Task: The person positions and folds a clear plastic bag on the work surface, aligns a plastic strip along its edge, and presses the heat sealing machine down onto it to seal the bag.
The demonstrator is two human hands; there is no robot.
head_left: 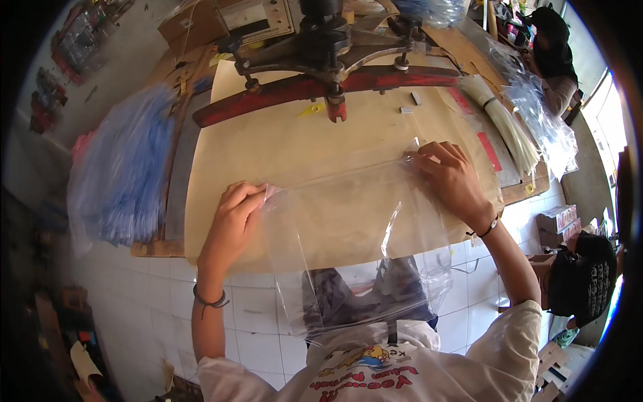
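Note:
A clear plastic bag [355,234] is stretched between my hands, its far edge over the table and its near part hanging toward my lap. My left hand [241,208] pinches the bag's far left corner. At the far right corner, my right hand [445,171] has its fingers closed on the same bag. Brown paper [301,144] covers the table under the bag. Just beyond my hands stands a press with a long red bar [288,90] and a dark metal frame [341,50].
A pile of bluish plastic sheets [124,167] lies at the left. To the right are a bundle of pale strips [502,117] and more clear plastic [536,114]. Cardboard boxes [191,30] stand at the back. One person [552,60] is at the far right, another [583,275] nearer.

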